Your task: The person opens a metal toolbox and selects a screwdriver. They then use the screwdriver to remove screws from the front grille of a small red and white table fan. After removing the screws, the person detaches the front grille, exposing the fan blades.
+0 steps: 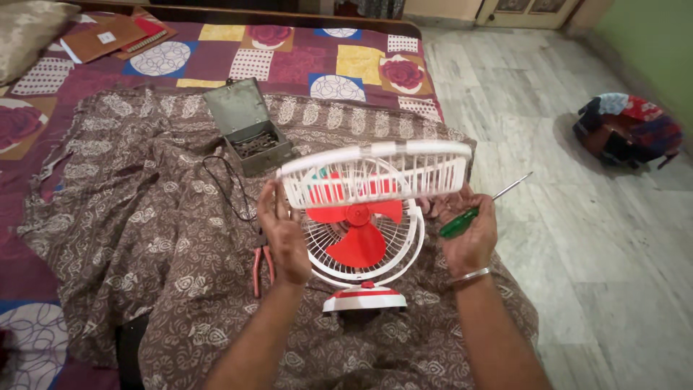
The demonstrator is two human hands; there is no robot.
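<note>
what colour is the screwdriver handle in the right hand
Green. The screwdriver handle, held in the right hand, shows clearly in the head view.

Grille (375, 170): white plastic fan guard, round, lifted off and tilted nearly flat above the fan.
Fan (364, 245): small white table fan, red blades bare, lying on the brown patterned cloth.
Screwdriver (480, 208): green handle, metal shaft pointing up-right.

Glossy white plastic fan grille (375, 172), matt grey metal toolbox (249, 124).
</note>
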